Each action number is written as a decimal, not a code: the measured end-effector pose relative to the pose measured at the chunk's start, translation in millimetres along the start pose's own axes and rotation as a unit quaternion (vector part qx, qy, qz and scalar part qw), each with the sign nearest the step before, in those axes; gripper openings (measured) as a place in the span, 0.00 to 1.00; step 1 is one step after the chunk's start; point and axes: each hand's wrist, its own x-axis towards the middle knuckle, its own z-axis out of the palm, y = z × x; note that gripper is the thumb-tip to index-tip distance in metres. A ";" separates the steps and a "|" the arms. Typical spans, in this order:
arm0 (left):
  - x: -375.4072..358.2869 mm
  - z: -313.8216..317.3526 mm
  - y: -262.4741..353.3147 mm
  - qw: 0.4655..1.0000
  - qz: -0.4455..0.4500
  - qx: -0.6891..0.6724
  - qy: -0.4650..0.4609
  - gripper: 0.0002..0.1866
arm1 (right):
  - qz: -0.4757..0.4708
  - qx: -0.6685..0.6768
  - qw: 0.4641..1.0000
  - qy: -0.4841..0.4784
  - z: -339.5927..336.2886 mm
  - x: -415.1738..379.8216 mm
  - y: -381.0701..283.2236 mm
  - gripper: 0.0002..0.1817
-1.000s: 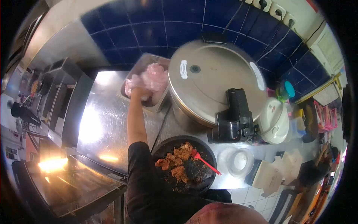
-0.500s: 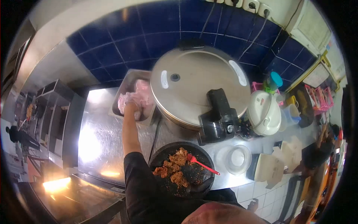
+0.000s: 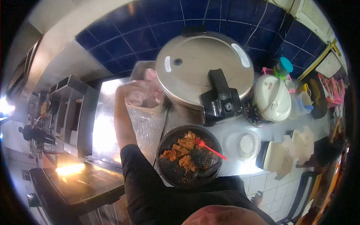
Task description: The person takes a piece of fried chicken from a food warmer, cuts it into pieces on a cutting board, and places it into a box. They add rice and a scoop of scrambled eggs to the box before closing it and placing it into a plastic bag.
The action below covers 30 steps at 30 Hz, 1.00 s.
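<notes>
My left hand [image 3: 129, 89] reaches over the near left side of a steel pan [image 3: 148, 109], its fingers closed on a crumpled pink-and-white cloth [image 3: 135, 98]. More of the same pale bundle lies in the pan; motion blurs the fingertips. Low at the right, my right hand [image 3: 257, 198] hangs beside my body above the floor. Its fingers look loosely apart, with nothing visible in them. Close in front of me, a dark stone mortar dish [image 3: 176, 176] holds several crumbed fried pieces [image 3: 187, 163] and a red brush [image 3: 212, 150].
A large pressure cooker [image 3: 198, 71] with a black handle stands behind the dish. To its right are a white-lidded rice container [image 3: 273, 99], a clear round tub [image 3: 247, 146] and open cardboard boxes [image 3: 277, 157]. A lit metal unit [image 3: 78, 183] is at lower left; a person [image 3: 37, 135] stands far left.
My left hand has shifted toward the pan's near left edge, drawing the cloth with it. The camera view has also tilted and shifted. My right hand still hangs low.
</notes>
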 end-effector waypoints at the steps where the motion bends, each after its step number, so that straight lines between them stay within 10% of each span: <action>1: 7.9 -2.0 -19.6 0.998 -0.013 -0.056 0.008 0.41 | -0.021 0.028 0.999 -0.012 3.8 2.2 4.4 0.17; 7: 30.5 34.2 -66.1 0.871 0.194 -0.418 0.172 0.39 | -0.013 0.059 0.998 -0.007 15.2 13.6 11.4 0.17; 14: 51.5 75.5 -50.7 0.693 0.424 -0.511 0.280 0.37 | 0.006 0.173 0.984 -0.035 14.7 26.2 24.6 0.20; 30: 24.9 79.5 -76.4 0.606 0.511 -0.467 0.392 0.32 | 0.117 0.223 0.967 -0.050 3.5 27.3 17.0 0.22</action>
